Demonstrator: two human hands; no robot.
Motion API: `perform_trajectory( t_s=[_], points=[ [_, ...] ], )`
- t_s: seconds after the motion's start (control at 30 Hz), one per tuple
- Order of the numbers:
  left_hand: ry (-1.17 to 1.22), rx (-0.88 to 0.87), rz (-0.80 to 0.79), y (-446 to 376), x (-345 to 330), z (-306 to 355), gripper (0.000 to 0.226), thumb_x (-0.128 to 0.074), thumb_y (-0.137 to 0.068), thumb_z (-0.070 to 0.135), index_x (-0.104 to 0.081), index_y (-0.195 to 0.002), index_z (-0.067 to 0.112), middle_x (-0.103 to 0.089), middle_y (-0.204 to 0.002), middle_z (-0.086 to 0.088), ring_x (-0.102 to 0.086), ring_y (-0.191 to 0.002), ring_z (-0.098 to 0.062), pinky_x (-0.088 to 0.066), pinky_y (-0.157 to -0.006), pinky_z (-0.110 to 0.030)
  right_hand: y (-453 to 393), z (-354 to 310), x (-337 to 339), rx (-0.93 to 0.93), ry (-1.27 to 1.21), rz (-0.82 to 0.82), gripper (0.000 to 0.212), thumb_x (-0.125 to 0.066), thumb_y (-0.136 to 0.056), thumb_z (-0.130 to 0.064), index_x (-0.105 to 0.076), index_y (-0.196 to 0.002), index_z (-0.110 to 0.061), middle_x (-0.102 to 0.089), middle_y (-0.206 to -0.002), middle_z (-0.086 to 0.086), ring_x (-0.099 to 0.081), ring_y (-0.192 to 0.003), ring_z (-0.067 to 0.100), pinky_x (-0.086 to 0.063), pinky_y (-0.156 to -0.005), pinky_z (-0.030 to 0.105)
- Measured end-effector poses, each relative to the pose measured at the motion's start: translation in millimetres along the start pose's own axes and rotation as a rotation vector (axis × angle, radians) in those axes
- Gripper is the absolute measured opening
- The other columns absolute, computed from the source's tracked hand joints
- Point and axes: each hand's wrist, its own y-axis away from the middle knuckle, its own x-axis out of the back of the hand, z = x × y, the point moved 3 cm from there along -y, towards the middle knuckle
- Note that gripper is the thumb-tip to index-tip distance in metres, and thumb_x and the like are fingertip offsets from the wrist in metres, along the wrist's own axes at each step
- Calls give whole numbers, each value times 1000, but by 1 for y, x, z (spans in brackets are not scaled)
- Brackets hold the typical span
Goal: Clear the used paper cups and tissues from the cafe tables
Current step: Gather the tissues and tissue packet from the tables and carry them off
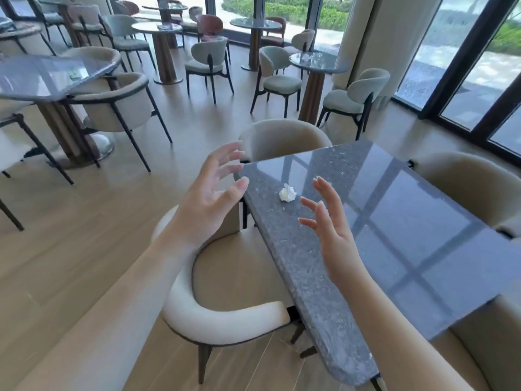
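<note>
A crumpled white tissue (287,193) lies on the dark speckled stone table (394,235), near its left edge. My left hand (214,193) hovers left of the table's corner, fingers spread and empty. My right hand (328,221) is raised over the tabletop just right of the tissue, fingers spread, holding nothing. Neither hand touches the tissue. A pale crumpled item (306,57) sits on a round table (318,63) farther back. No paper cup shows on the near table.
A cream chair (214,314) stands tucked at the table's near left side, another chair (284,139) at its far end, and two at the right (465,182). A second grey table (42,77) with a small greenish item (75,74) is at left. More chairs and round tables fill the back.
</note>
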Motion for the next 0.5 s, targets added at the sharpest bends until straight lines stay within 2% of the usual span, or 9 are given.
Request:
perform_trajectory(
  t_s=[0.2, 0.27, 0.37, 0.43, 0.5],
  points=[
    [49, 15, -42, -57, -1, -39, 51, -63, -88, 50, -48, -137, 52, -55, -141, 15, -53, -135, -12, -54, -104, -47, -56, 32, -2, -45, 32, 35, 45, -46, -94, -68, -42, -138, -59, -54, -130, -40, -56, -127, 3, -47, -107, 51],
    [40, 27, -47, -76, -4, -53, 52, -62, -88, 50, -47, -138, 49, -55, -142, 13, -54, -134, -11, -56, -100, -39, -77, 44, -1, -62, 36, 46, 42, -46, -94, -66, -43, -136, -61, -54, -131, -40, -56, -127, 4, -47, -107, 52],
    [25, 49, -60, -103, -11, -73, 53, -63, -88, 49, -47, -138, 46, -54, -144, 7, -54, -133, -12, -56, -96, -34, -112, 67, 4, -86, 36, 38, 42, -45, -95, -60, -41, -138, -56, -55, -125, -43, -57, -123, 0, -48, -107, 47],
    [15, 73, -46, -122, -14, -86, 50, -63, -88, 48, -49, -136, 48, -55, -143, 8, -55, -132, -12, -57, -98, -38, -138, 83, 9, -104, 50, 30, 43, -45, -98, -55, -40, -140, -51, -56, -125, -41, -56, -124, -2, -47, -107, 42],
    [7, 100, -18, -142, -17, -98, 46, -62, -89, 48, -52, -133, 51, -58, -140, 11, -57, -131, -13, -55, -103, -48, -163, 102, 16, -116, 67, 29, 40, -46, -99, -49, -42, -138, -51, -55, -135, -28, -53, -129, -2, -46, -108, 35]
  ],
)
